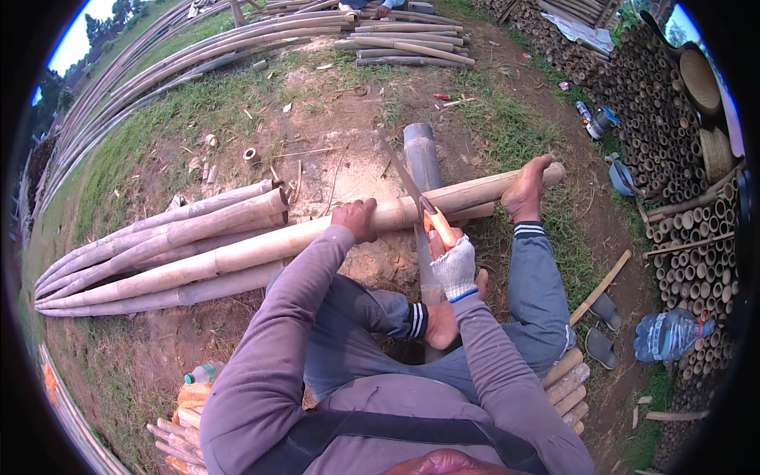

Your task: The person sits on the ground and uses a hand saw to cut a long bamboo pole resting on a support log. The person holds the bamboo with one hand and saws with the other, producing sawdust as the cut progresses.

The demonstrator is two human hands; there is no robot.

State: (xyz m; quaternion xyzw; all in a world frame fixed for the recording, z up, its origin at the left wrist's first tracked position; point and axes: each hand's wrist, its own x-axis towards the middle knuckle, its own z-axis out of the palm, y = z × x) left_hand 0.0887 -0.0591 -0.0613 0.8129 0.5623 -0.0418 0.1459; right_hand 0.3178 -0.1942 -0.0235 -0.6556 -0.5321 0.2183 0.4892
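Observation:
A long, pale bamboo pole (261, 252) lies across in front of me, its right part over a thicker grey bamboo log (422, 158). My left hand (355, 219), bare, is closed around the pole left of that log. In a white knitted glove, my right hand (453, 265) grips the orange handle of a hand saw (408, 184). The blade slants up and away to the left, across the pole just right of a node. Whether its teeth have cut into the pole I cannot tell. My bare right foot (526, 190) presses on the pole near its right end.
More bamboo poles (170, 237) lie at the left. Cut lengths are stacked at the right (697, 222) and at the far side (412, 43). Sandals (602, 348), a large plastic bottle (669, 336) and a wooden stick (602, 286) are at the right. Sawdust (360, 170) covers ground beyond the pole.

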